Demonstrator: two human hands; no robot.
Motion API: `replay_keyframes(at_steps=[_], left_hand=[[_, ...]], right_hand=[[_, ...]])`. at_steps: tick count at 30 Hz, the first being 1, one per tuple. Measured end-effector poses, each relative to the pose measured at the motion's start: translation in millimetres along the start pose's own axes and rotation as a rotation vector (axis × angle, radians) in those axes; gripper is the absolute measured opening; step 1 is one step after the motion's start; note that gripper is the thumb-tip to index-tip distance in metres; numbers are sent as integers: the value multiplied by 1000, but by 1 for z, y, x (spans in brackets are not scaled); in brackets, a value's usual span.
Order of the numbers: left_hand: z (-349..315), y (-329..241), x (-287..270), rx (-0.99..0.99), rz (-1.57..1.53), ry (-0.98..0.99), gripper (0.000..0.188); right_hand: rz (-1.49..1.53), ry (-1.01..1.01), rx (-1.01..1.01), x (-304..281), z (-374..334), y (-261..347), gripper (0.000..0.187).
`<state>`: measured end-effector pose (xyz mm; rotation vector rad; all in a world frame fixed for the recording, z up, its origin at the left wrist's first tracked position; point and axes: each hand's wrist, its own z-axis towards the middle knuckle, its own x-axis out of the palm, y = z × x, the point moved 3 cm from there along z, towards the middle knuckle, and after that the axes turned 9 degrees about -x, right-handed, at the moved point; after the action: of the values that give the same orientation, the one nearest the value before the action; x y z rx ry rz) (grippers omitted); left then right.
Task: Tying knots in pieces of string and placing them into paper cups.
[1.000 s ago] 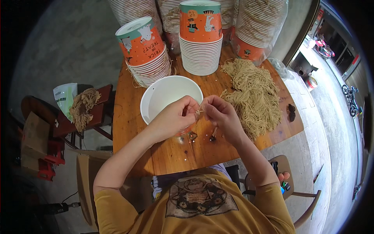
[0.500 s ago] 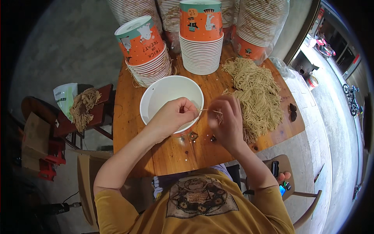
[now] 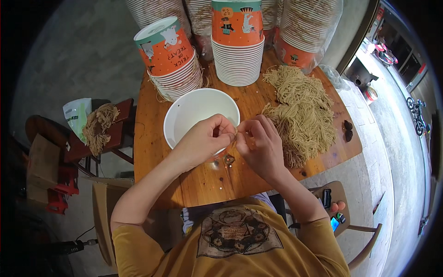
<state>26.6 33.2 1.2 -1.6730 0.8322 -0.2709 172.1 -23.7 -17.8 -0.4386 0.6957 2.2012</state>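
- Left hand (image 3: 203, 141) — curled nearly closed over the near rim of the white paper bowl (image 3: 184, 115), fingertips pinched against those of the right hand; what it pinches is too small to identify with certainty, though it looks like a thin tan fibre strand.
- Right hand (image 3: 258, 145) — likewise curled, thumb and forefinger pressed together at the meeting point with the left, just beside the bowl's right edge.
- Straw-coloured fibre pile (image 3: 300, 115) lies on the wooden bench (image 3: 152, 152) immediately right of the right hand, touching or nearly touching it.
- Three stacks of orange printed paper cups (image 3: 237, 41) stand at the far edge of the bench, well apart from the hands.
- Judgement: the step in hand is fine fingertip work on a strand — separating or twisting it — at the bowl's rim.
- Judgement: the next move calls for a steady pinch and small, controlled finger motion, keeping the strand clear of the loose pile.
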Motion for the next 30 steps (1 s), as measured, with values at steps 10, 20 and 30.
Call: replay_keyframes(at_steps=[10,20,30], left_hand=[[-9,-7,3,173,208,-172,9],[-16,-21,6,594,704,-423,8],[3,4,-11,-12,-217,-18,5]], right_hand=[[76,-12,111,7,-1,0,17],[109,29,127,8,4,2,15],[250,-28,166,13,0,4,17]])
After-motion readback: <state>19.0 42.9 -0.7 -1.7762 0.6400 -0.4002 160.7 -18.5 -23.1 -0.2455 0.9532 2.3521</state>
